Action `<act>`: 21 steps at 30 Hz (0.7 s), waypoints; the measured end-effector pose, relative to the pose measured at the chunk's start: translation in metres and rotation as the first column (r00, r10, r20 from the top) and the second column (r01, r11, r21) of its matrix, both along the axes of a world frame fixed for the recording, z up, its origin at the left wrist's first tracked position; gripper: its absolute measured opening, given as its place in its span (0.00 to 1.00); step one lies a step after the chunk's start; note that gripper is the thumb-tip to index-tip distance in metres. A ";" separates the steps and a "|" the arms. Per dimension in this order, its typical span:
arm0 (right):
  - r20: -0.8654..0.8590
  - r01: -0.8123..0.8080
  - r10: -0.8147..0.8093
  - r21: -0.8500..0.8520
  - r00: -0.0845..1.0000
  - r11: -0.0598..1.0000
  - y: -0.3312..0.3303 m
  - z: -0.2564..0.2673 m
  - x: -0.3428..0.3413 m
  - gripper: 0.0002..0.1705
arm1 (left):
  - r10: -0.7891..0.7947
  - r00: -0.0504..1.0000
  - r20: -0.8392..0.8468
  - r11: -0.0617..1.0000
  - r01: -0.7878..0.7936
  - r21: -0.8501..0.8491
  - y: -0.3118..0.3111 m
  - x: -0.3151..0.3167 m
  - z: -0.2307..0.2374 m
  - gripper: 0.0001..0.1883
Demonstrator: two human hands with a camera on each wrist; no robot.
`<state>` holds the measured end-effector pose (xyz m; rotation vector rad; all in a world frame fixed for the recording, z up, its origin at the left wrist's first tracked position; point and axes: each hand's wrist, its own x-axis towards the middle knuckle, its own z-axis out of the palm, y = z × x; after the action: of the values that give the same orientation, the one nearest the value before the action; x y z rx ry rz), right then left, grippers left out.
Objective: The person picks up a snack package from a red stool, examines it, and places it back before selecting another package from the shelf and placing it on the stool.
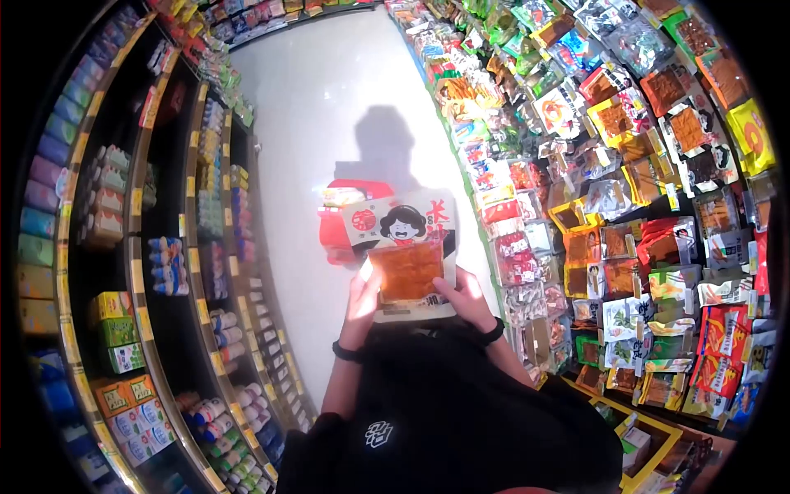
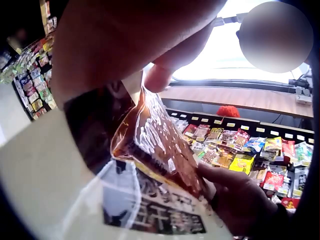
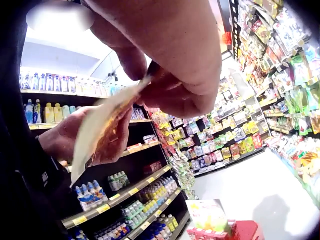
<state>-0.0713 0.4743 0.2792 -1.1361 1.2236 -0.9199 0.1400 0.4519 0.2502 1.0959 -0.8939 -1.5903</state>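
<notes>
A flat snack package (image 1: 409,272) with a cartoon face and an orange-brown window is held upright in front of the body. The left hand (image 1: 364,298) grips its left edge and the right hand (image 1: 466,297) pinches its lower right edge, thumb on the front. In the left wrist view the package (image 2: 160,140) looks glossy and bent, with the left hand (image 2: 145,45) over it and the right hand (image 2: 237,195) at the far side. The right wrist view shows the package (image 3: 100,130) nearly edge-on between the right hand (image 3: 170,55) and left hand (image 3: 75,132).
Shelves of bottles and cartons (image 1: 123,329) line the left side. Racks of packaged snacks (image 1: 609,214) fill the right. A red container (image 1: 336,235) holding a package stands on the pale floor (image 1: 304,107) beyond the hands. A yellow-edged bin (image 1: 658,451) is at lower right.
</notes>
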 end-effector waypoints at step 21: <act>-0.310 -0.127 0.088 -0.106 0.947 0.986 -0.097 -0.053 -0.094 0.12 | -0.058 0.779 0.624 0.948 0.240 -0.211 -0.071 -0.068 -0.007 0.10</act>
<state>-0.1651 0.3771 0.2260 -1.4725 1.3498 -0.7648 0.0717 0.3814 0.2433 1.3835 -1.6277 -1.1713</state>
